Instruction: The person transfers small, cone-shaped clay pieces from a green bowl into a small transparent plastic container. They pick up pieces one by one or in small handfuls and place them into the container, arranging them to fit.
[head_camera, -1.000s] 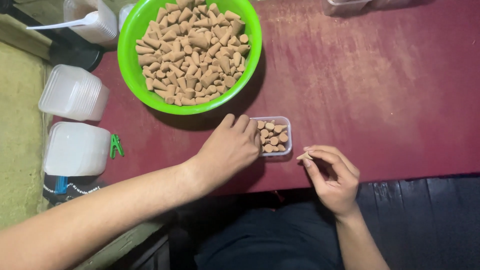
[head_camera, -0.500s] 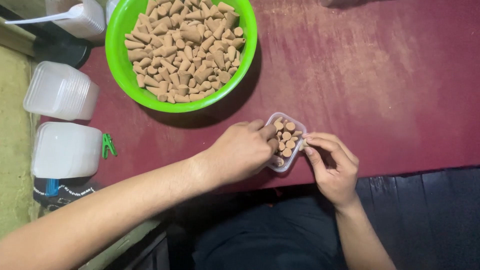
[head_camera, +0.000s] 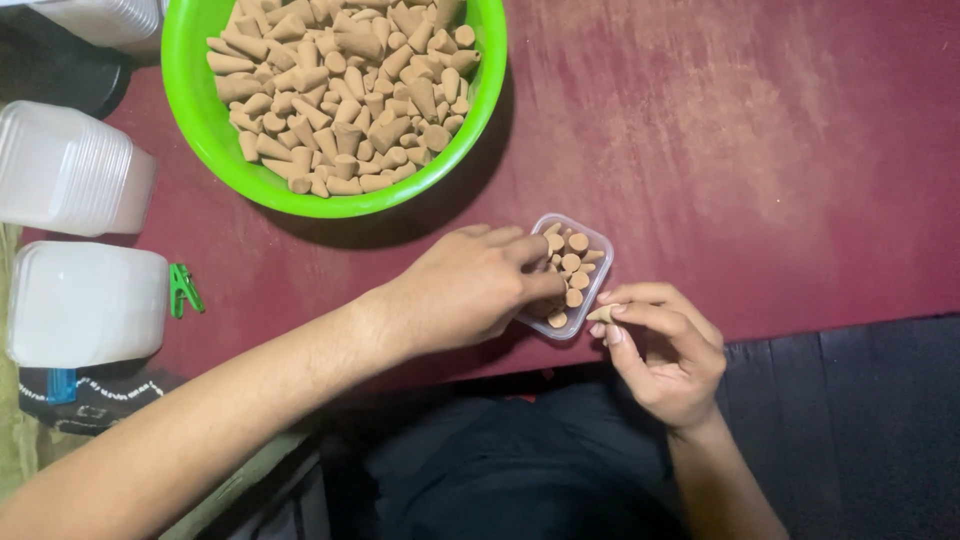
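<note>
Right hand: the right hand (head_camera: 665, 355), nearest the camera at the table's front edge, is curled, thumb and forefinger pinched on a single tan cone (head_camera: 603, 313); the other fingers fold loosely under.
Held cone: it lies sideways between the fingertips, just beside the lower right corner of the small clear box (head_camera: 598, 243), whether touching it I cannot tell.
Left hand: the left hand (head_camera: 465, 290) reaches in from the left, palm down, fingers bent and half closed, their tips over the box's left side among the cones inside; it seems to steady the box, though a firm grip cannot be made out.
Small clear box: a small see-through plastic tub with rounded corners, turned at an angle on the dark red table (head_camera: 760, 150), near the front edge, holding a number of tan cones, several standing with flat bases up.
Left edge: a green clothes peg (head_camera: 182, 289) lies beside a white plastic tub (head_camera: 85, 305); behind that sits a stack of clear containers (head_camera: 70, 170).
Far side: a bright green bowl (head_camera: 205, 125), heaped with loose cones (head_camera: 340, 85) lying every way, well apart from the small box.
</note>
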